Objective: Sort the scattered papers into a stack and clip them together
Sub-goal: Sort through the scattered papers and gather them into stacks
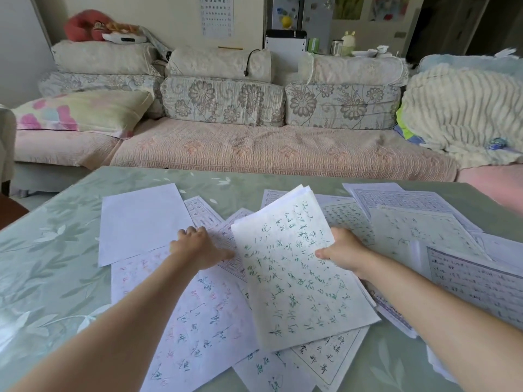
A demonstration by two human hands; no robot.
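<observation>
Behind the green desk stands a sofa. Scattered papers cover the desk from its middle to the right edge. Beside a blank sheet, the left hand rests on a printed page, fingers bent; I cannot tell its grip. The right hand pinches a raised stack in its grip, thumb on top.

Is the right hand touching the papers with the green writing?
Touching. The head view shows the right hand holding the green-written papers at their right edge, thumb lying on top.
</observation>
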